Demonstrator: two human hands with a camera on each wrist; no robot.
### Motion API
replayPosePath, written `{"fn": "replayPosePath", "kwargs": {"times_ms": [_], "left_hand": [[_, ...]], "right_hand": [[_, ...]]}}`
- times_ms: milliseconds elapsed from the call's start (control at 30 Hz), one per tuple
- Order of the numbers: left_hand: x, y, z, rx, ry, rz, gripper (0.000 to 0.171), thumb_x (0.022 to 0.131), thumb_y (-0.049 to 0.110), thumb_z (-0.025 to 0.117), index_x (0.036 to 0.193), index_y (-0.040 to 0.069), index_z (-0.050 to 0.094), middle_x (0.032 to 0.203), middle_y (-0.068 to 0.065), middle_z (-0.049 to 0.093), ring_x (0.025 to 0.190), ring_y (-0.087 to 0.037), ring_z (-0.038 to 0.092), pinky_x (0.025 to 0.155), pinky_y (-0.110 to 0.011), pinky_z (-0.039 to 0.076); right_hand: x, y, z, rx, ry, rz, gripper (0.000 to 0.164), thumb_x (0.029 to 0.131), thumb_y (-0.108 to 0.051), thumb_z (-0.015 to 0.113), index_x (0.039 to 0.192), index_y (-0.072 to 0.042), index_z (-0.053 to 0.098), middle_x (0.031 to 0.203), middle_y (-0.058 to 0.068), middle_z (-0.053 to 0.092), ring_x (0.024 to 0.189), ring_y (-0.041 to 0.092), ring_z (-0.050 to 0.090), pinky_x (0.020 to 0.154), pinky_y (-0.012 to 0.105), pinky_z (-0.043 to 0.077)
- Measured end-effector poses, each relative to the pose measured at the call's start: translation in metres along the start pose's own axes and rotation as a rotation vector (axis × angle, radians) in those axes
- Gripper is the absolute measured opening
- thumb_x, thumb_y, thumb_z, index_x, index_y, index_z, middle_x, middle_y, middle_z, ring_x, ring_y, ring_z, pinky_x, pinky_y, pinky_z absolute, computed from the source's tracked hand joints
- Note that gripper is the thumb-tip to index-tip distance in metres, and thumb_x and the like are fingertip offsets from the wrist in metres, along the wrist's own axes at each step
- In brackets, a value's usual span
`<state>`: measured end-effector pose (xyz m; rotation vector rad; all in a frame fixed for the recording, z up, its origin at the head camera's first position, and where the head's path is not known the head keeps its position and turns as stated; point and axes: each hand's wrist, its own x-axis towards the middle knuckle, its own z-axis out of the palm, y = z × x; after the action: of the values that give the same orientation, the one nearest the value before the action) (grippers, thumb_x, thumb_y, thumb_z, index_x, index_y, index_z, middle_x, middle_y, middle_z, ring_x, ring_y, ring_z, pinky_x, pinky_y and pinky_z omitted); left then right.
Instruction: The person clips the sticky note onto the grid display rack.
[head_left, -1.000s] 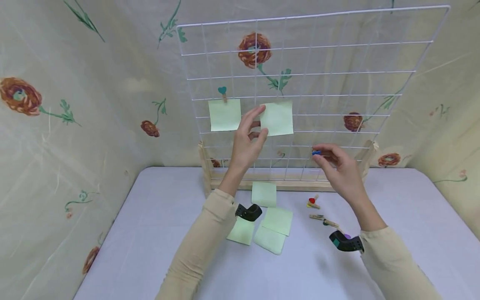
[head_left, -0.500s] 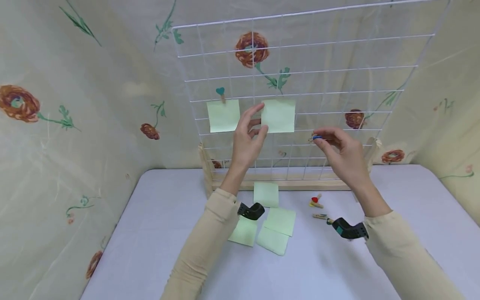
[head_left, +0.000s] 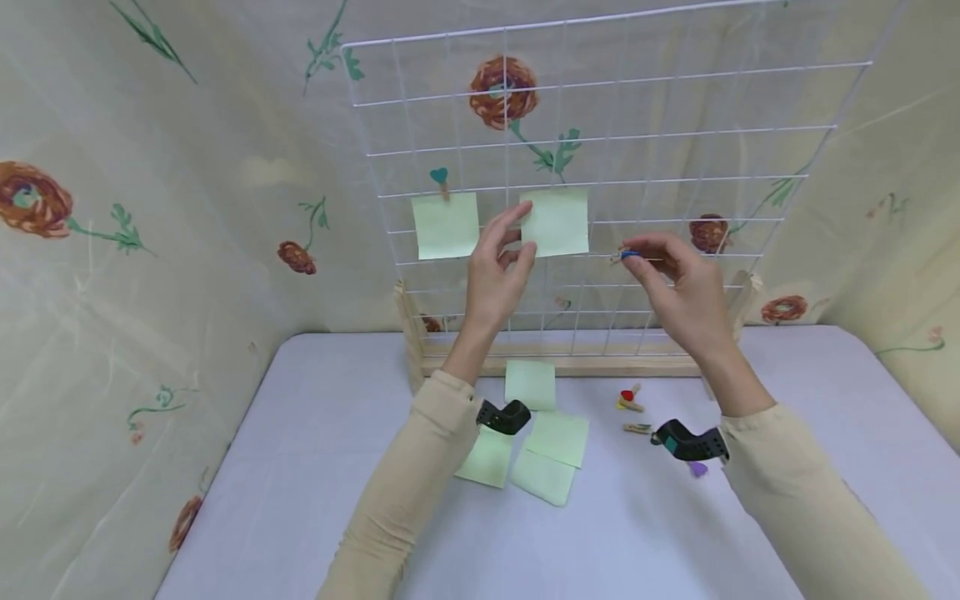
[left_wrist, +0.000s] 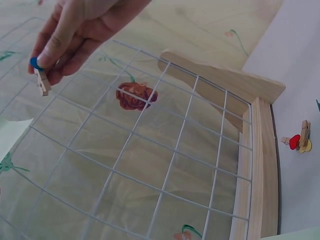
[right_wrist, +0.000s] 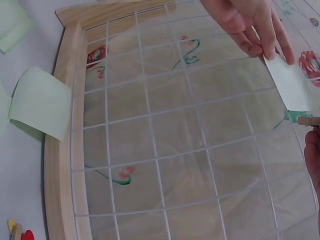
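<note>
My left hand (head_left: 497,271) holds a pale green paper note (head_left: 557,222) by its left edge, up against the white wire grid (head_left: 615,179). In the right wrist view the thumb and fingers of that hand meet at the edge of the note (right_wrist: 289,84). To its left, a mini clothespin with a teal heart (head_left: 440,179) fastens another green note (head_left: 446,227) to the grid. My right hand (head_left: 678,287) pinches a small wooden clothespin with a blue top (left_wrist: 42,80). Its wooden end points toward the held note, with a gap between them.
Several loose green notes (head_left: 531,385) lie on the white table (head_left: 337,450) below the grid. Right of them are clothespins, one with a red heart (head_left: 627,396), and a purple piece (head_left: 697,469). A wooden stand (head_left: 600,366) carries the grid.
My right hand has risen with the clothespin, turning it so that its wooden end shows. My left hand has kept hold of the note, which now hangs straighter against the grid.
</note>
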<state>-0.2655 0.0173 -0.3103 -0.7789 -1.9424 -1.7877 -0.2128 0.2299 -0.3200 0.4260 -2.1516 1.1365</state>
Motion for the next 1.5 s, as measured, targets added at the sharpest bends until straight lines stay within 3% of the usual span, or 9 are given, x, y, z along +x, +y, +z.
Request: {"fn": "replayPosePath", "kwargs": {"times_ms": [200, 500, 733, 933, 1033, 1233, 1500], "left_hand": [[0.007, -0.024, 0.004, -0.006, 0.0, 0.0, 0.044, 0.091, -0.002, 0.056, 0.133, 0.008, 0.052, 0.138, -0.007, 0.052, 0.107, -0.024, 0.058, 0.084, -0.033, 0.054], [0.007, -0.025, 0.003, 0.019, 0.001, -0.011, 0.042, 0.092, 0.001, 0.056, 0.133, 0.011, 0.053, 0.134, -0.003, 0.056, 0.106, -0.015, 0.057, 0.084, -0.021, 0.052], [0.007, -0.025, 0.003, 0.027, -0.006, -0.004, 0.043, 0.091, 0.0, 0.056, 0.133, 0.01, 0.053, 0.134, -0.005, 0.055, 0.107, -0.018, 0.057, 0.084, -0.025, 0.053], [0.005, -0.007, 0.0, 0.021, -0.013, 0.007, 0.042, 0.091, -0.005, 0.054, 0.132, 0.002, 0.051, 0.134, -0.014, 0.053, 0.108, -0.027, 0.056, 0.086, -0.037, 0.053], [0.002, 0.007, -0.002, 0.029, -0.005, -0.002, 0.041, 0.091, -0.006, 0.053, 0.131, 0.0, 0.051, 0.133, -0.015, 0.054, 0.107, -0.028, 0.057, 0.086, -0.035, 0.053], [0.002, 0.007, -0.001, 0.02, 0.011, -0.022, 0.042, 0.09, -0.006, 0.053, 0.131, 0.001, 0.052, 0.134, -0.013, 0.053, 0.107, -0.024, 0.057, 0.084, -0.028, 0.053], [0.001, 0.007, -0.002, 0.022, 0.001, -0.023, 0.041, 0.091, -0.006, 0.053, 0.131, 0.0, 0.051, 0.135, -0.012, 0.053, 0.107, -0.025, 0.057, 0.086, -0.032, 0.053]], "right_hand": [[0.012, -0.006, 0.0, 0.0, 0.034, -0.011, 0.023, 0.088, -0.005, 0.063, 0.11, -0.001, 0.064, 0.104, 0.01, 0.067, 0.091, -0.007, 0.058, 0.087, 0.007, 0.045], [0.024, -0.016, 0.002, -0.004, 0.046, -0.016, 0.021, 0.088, -0.006, 0.064, 0.108, -0.002, 0.064, 0.103, 0.009, 0.067, 0.091, -0.007, 0.058, 0.086, 0.009, 0.045], [0.035, -0.022, 0.005, -0.005, 0.069, -0.066, 0.019, 0.087, -0.004, 0.065, 0.105, 0.0, 0.065, 0.1, 0.009, 0.068, 0.089, -0.008, 0.058, 0.085, 0.01, 0.046], [0.046, -0.028, 0.006, -0.02, 0.09, -0.092, 0.017, 0.087, -0.005, 0.065, 0.103, 0.001, 0.065, 0.098, 0.01, 0.069, 0.088, -0.009, 0.057, 0.084, 0.01, 0.047], [0.049, -0.029, 0.008, -0.017, 0.086, -0.1, 0.016, 0.088, -0.006, 0.064, 0.103, 0.001, 0.066, 0.098, 0.01, 0.07, 0.088, -0.009, 0.057, 0.084, 0.01, 0.047], [0.053, -0.028, 0.012, -0.02, 0.088, -0.093, 0.017, 0.088, -0.006, 0.065, 0.103, -0.001, 0.066, 0.1, 0.009, 0.07, 0.089, -0.011, 0.056, 0.084, 0.011, 0.046], [0.06, -0.029, 0.013, -0.038, 0.105, -0.084, 0.016, 0.088, -0.008, 0.065, 0.102, -0.001, 0.067, 0.099, 0.009, 0.069, 0.088, -0.009, 0.057, 0.083, 0.011, 0.046]]}}
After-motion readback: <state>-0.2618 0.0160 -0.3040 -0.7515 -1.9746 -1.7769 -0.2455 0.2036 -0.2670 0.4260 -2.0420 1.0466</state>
